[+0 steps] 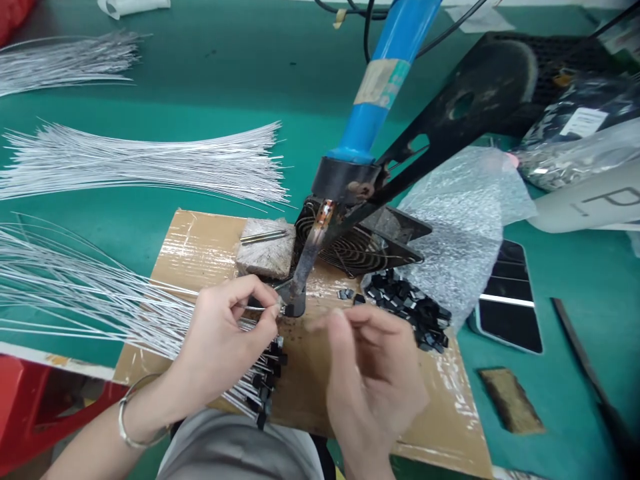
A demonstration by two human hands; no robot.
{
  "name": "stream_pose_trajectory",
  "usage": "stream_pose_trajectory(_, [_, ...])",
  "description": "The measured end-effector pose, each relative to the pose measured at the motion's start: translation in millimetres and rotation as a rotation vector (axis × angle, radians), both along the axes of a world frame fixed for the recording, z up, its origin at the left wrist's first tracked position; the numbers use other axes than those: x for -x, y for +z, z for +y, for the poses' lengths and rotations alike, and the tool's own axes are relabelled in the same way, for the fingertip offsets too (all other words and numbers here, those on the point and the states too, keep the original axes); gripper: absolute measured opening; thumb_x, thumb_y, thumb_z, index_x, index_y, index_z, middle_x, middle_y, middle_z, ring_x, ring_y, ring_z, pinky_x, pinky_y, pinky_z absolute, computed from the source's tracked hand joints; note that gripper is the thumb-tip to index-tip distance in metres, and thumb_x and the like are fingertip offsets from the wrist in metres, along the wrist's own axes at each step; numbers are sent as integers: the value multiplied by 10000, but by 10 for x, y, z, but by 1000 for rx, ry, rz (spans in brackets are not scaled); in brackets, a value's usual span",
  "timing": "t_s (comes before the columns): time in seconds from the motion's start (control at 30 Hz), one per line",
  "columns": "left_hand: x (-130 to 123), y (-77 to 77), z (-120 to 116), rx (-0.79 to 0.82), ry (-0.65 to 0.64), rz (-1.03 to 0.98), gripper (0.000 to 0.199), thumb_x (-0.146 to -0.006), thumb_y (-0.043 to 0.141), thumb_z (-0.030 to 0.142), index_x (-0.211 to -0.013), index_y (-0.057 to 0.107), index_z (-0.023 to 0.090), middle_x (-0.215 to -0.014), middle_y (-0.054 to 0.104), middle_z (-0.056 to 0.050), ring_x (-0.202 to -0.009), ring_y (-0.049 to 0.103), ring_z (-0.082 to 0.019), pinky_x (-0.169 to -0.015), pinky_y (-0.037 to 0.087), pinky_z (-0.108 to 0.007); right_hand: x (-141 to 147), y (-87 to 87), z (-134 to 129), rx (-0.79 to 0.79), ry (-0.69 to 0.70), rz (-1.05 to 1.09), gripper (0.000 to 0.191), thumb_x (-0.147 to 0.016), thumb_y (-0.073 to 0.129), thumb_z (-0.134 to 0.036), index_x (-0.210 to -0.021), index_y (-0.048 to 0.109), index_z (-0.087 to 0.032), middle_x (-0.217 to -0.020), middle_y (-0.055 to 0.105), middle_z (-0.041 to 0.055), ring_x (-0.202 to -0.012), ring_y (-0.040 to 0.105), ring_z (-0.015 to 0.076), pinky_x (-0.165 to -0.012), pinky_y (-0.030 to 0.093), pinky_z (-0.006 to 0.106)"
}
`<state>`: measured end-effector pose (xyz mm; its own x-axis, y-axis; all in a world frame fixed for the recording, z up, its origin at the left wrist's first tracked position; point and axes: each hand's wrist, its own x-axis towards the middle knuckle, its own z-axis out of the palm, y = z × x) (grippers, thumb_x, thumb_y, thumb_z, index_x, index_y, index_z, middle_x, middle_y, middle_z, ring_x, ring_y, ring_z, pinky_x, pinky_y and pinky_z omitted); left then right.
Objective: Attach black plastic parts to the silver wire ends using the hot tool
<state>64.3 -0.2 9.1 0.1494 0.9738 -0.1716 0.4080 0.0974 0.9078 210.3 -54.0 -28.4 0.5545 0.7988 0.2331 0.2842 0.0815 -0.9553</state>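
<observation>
A soldering iron [363,127] crowds the left grip [220,333], pinched on a wire [256,309]; blurred right grip's [380,367] hold unclear. Fan [345,250] beyond; cardboard [425,420] on green worktop [200,100].

A smooth silvery bangle [123,427] round the bare left forearm [95,437], and a grey garment [240,450], apparently with whitish edges.

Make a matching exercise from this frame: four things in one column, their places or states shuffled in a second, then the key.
1. left hand
2. blue-handled soldering iron
3. loose black pieces
4. phone

A. on the green table, right of the cardboard
B. pinching a thin wire
C. heaped on the cardboard
D. slanting down beside a black bracket

Pairs: 1-B, 2-D, 3-C, 4-A
</observation>
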Motion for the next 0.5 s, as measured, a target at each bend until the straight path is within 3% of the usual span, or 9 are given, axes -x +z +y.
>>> stream_pose_trajectory(0.1, [61, -26, -37, 1, 3, 3, 112, -829, 636, 207, -729, 687, 196, -825, 790, -50, -762, 716, -192, -604, 482, -272, -226, -38, 5, -5, 42, 275, 358, -1030, 631, -443, -795, 753, -201, -651, 674, 7, -602, 665, 150, -558, 546, 259])
stream_pose_trajectory(0.17, [100, -42, -57, 4, -8, -10, 122, -845, 639, 212, -733, 686, 195, -816, 784, -49, -734, 697, -179, -598, 473, -268, -369, -88, -6, -53, 147, 443, 498, -1035, 543, -562, -867, 834, -194, -755, 764, 69, -686, 727, 201, -609, 602, 328])
stream_pose_trajectory(0.23, [134, -60, -73, 10, -24, -25, 127, -862, 646, 214, -744, 689, 192, -817, 780, -49, -713, 674, -167, -607, 472, -266, -477, -163, -47, -61, 183, 481, 549, -1039, 490, -587, -964, 860, -188, -793, 802, 88, -689, 744, 221, -607, 609, 359])
stream_pose_trajectory(0.33, [182, -89, -95, 20, -47, -11, 122, -890, 656, 213, -778, 701, 193, -850, 779, -48, -648, 605, -142, -582, 433, -264, -581, -285, -153, 6, 27, 314, 605, -1065, 422, -590, -899, 835, -180, -752, 793, 73, -656, 727, 218, -604, 577, 361])
stream_pose_trajectory(0.43, [230, -107, -121, 33, -75, 32, 132, -916, 662, 232, -795, 704, 198, -861, 771, -45, -547, 470, -115, -514, 339, -270, -664, -338, -234, 115, -169, -2, 617, -1104, 349, -564, -944, 792, -165, -937, 815, 97, -825, 752, 238, -777, 579, 410])
stream_pose_trajectory(0.5, [254, -112, -138, 41, -88, 56, 148, -929, 658, 253, -800, 707, 200, -864, 761, -48, -518, 396, -108, -490, 290, -279, -713, -324, -232, 100, -95, -213, 528, -1128, 342, -462, -1008, 762, -165, -1074, 810, 114, -1042, 756, 266, -943, 557, 457])
